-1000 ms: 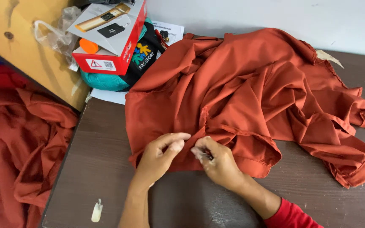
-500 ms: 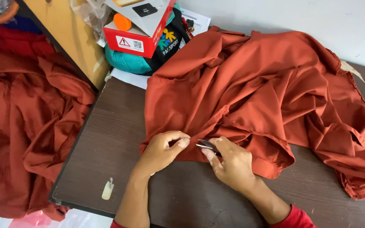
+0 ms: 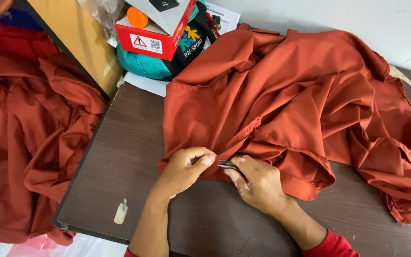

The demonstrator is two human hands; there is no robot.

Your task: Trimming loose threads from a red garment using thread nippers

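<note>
Here the rust-orange garment (image 3: pixel 300 100) lies heaped across the dark wooden table (image 3: pixel 120 157), its near hem at the table's front, where both hands meet. The left hand (image 3: pixel 181 169) is curled, thumb and forefinger pinching the fabric edge and holding it taut. The right hand (image 3: pixel 258 183) is closed around small metal thread snips (image 3: pixel 227 165), whose tips point at the pinched spot; whether the blades are apart or together is too small to tell.

The step in hand looks like trimming a loose thread at the hem. To do it well, I judge the cloth should stay tight between the fingers so the thread stands clear, and the blades should lie flat along the seam, not angled into the weave, since a nick in this thin fabric would show.

A small pale chalk piece (image 3: pixel 121 212) lies near the table's front left edge. A red and white carton (image 3: pixel 155 35) and a teal bundle (image 3: pixel 141 64) sit at the far left corner, and more rust-orange cloth (image 3: pixel 29 143) hangs beside the table.
</note>
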